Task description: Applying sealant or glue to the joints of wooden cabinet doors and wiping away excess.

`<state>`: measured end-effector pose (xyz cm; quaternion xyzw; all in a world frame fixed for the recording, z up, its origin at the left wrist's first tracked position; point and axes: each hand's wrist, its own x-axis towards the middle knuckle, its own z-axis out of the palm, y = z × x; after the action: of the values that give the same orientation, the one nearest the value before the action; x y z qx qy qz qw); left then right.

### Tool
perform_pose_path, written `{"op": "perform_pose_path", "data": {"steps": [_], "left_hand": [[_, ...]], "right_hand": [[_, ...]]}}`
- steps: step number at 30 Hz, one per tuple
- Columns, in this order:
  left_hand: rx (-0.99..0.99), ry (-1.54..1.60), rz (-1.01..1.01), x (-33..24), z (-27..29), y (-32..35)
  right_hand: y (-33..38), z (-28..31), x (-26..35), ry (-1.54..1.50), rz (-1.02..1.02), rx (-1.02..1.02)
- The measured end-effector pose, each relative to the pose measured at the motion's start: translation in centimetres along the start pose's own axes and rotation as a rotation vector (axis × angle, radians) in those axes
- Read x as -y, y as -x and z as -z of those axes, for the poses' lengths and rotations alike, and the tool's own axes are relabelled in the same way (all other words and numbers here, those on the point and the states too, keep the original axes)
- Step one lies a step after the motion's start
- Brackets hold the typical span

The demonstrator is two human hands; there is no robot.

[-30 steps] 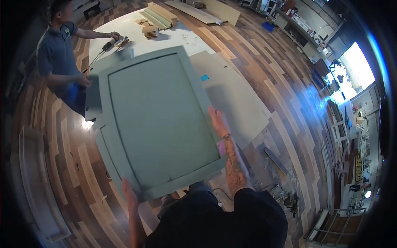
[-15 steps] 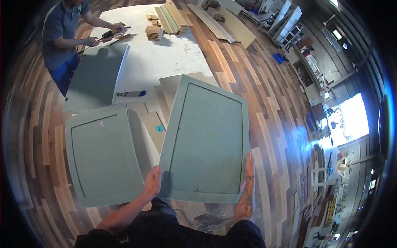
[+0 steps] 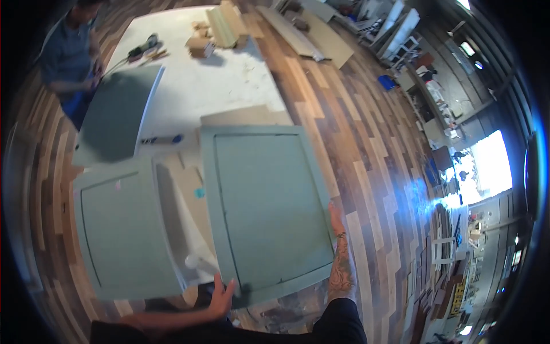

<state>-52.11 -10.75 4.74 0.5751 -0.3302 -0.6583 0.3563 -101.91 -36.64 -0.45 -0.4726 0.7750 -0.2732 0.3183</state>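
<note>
A grey-green cabinet door (image 3: 266,200) with a grooved rectangle on its face lies over the near right part of the white table. My right hand (image 3: 337,221) grips its right edge, some of the fingers hidden. By the lower left corner my left hand (image 3: 220,297) has thumb and fingers spread, holding nothing; whether it touches the edge I cannot tell. To the left rests a second grooved green door (image 3: 123,229). Between the two doors are a brown board (image 3: 192,189) with a teal patch (image 3: 199,193) and a blurred white roundish thing (image 3: 195,262).
A dark green panel (image 3: 117,117) and a tube with a blue end (image 3: 162,139) lie farther along the white table (image 3: 206,83). A co-worker (image 3: 69,57) stands at the far left, near a power tool (image 3: 143,49). Stacked wood strips (image 3: 223,26) lie at the back.
The right-hand door has turned counterclockwise, its top now lower and farther left. My left hand has let go and moved down. The co-worker's power tool now lies on the table.
</note>
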Motion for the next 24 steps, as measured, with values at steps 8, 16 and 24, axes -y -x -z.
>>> {"op": "perform_pose_path", "data": {"steps": [8, 16, 24], "left_hand": [[0.164, 0.131, 0.313, 3.3, -2.5, -2.1], [0.33, 0.53, 0.378, 4.4, -2.5, -4.4], [0.18, 0.489, 0.517, 7.3, -0.7, -0.9]], "right_hand": [[-5.1, -0.9, 0.7, 0.176, -0.051, -0.079], [-3.4, -0.1, 5.2, 0.318, -0.125, -0.061], [-0.5, -0.5, 2.5, -0.098, 0.132, -0.306]]}}
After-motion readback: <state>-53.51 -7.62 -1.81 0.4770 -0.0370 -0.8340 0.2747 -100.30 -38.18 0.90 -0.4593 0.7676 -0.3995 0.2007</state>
